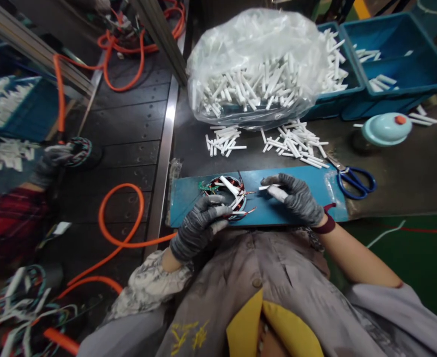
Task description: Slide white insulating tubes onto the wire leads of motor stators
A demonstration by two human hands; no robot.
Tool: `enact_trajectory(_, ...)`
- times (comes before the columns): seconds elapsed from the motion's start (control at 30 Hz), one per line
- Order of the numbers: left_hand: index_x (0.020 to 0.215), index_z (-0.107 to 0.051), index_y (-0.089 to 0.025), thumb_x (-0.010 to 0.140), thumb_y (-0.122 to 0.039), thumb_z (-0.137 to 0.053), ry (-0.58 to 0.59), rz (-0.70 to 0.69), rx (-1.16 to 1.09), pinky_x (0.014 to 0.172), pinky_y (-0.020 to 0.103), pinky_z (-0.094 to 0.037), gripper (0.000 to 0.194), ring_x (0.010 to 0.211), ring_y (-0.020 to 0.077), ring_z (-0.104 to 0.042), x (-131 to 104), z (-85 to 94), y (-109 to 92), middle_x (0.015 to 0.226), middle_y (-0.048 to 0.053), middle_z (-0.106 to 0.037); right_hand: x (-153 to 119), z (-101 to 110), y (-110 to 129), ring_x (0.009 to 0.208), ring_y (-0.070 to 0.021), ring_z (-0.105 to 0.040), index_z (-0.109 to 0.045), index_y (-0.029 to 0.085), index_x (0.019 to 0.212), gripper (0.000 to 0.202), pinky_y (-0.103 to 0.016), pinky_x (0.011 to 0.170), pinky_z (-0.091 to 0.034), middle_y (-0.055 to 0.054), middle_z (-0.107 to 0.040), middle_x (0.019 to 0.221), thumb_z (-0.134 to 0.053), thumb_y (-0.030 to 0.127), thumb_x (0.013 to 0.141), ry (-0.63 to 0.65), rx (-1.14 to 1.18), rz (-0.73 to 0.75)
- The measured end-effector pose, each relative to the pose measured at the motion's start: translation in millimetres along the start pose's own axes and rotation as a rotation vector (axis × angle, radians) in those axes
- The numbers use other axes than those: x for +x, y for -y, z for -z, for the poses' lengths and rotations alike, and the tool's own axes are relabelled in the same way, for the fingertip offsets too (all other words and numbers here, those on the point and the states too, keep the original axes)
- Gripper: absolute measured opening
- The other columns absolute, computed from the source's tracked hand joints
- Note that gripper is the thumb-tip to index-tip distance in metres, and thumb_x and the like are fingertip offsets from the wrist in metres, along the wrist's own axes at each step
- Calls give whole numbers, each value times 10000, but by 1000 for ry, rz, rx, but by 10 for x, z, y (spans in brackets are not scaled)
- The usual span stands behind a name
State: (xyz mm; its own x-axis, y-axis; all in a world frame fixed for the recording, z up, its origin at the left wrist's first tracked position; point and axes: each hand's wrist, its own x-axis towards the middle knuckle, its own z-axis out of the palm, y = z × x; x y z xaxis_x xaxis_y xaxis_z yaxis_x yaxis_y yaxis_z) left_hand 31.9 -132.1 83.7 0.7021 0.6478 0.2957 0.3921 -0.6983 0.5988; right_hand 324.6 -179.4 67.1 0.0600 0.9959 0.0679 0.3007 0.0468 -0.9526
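My left hand (pixel 200 225), in a grey work glove, grips the near left side of a small motor stator (pixel 243 202). Copper windings, green lacing and white sleeves show on it, and copper lead ends stick out to the right. The stator rests on a blue board (pixel 184 186). Just right of those leads, my right hand (pixel 299 198), also gloved, pinches a thin white sleeve (pixel 264 188) between thumb and fingers. This sleeve is apart from the leads. Blue-handled scissors (pixel 355 182) lie at the board's right end.
Loose white sleeves (pixel 296 141) lie behind the board, before a clear plastic bag (pixel 255 54) full of them. Blue bins (pixel 400 99) and a light-blue cup (pixel 387 130) stand right. Orange hose (pixel 121 187) loops on the left, where a co-worker's gloved hand (pixel 54 158) touches another stator (pixel 82 151).
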Motion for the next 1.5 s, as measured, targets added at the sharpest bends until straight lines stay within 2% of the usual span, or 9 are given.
enact_trajectory(0.27,1301,-718,-255,1004,-123,-531,-8,-186,467,792,291,-647,375,1065,229,-759,-63,-9,-18,1296,105,-735,62,-56,-111,945,-218,-729,-781,227,1115,303,-388,891,-579,-57,-802,1065,-717,453,923,100,98,41)
enact_trajectory(0.47,1372,-687,-230,1011,-110,-504,96,-113,498,869,290,-630,422,1087,214,-749,41,-36,53,1283,83,-752,230,-158,16,952,-218,-686,-755,222,1214,406,-385,919,-532,-92,-774,1051,-483,482,1062,208,-345,273)
enact_trajectory(0.63,1459,-622,-258,1023,-155,-508,199,-35,414,961,355,-615,462,1151,238,-723,61,-79,187,1335,86,-725,422,-162,99,723,-161,-623,-738,175,953,528,-311,752,-507,-50,-733,827,-364,523,1088,397,-318,149)
enact_trajectory(0.83,1477,-604,-236,1018,-171,-530,199,-53,358,967,375,-620,469,1170,245,-715,63,-76,219,1346,101,-717,459,-44,124,830,-184,-659,-700,172,1080,435,-315,763,-507,-67,-747,949,-605,583,971,403,-225,111)
enact_trajectory(1.03,1435,-647,-235,1019,-198,-536,180,-55,426,934,348,-624,432,1114,241,-734,58,-104,212,1299,103,-741,463,-237,96,500,-125,-495,-611,210,700,542,-285,570,-447,17,-563,543,-368,521,1072,522,-147,13)
enact_trajectory(1.1,1426,-650,-212,1027,-212,-532,161,-61,418,939,356,-620,416,1126,249,-729,49,-111,205,1299,109,-740,421,-263,102,514,-135,-531,-621,213,706,565,-299,599,-488,1,-602,568,-339,534,1076,478,-155,3)
enact_trajectory(1.2,1416,-643,-190,1039,-226,-525,110,-86,390,968,354,-610,396,1138,244,-724,59,-95,147,1275,112,-747,353,-54,111,836,-206,-693,-728,193,992,450,-372,848,-559,-73,-764,934,-453,546,1041,260,-270,10)
enact_trajectory(1.33,1423,-600,-127,1008,-284,-605,57,-156,321,1013,384,-599,444,1151,261,-715,114,-47,11,1263,159,-732,335,528,-2,1083,-319,-681,-753,173,1185,383,-477,981,-531,-155,-743,1173,-645,451,944,-176,-916,-248)
enact_trajectory(1.5,1430,-566,-145,950,-259,-683,27,-173,285,1016,405,-597,506,1175,273,-704,127,-49,-5,1280,162,-718,360,906,-267,1139,-410,-651,-775,85,1084,336,-559,981,-506,-240,-727,1103,-601,337,946,-132,-1165,-353)
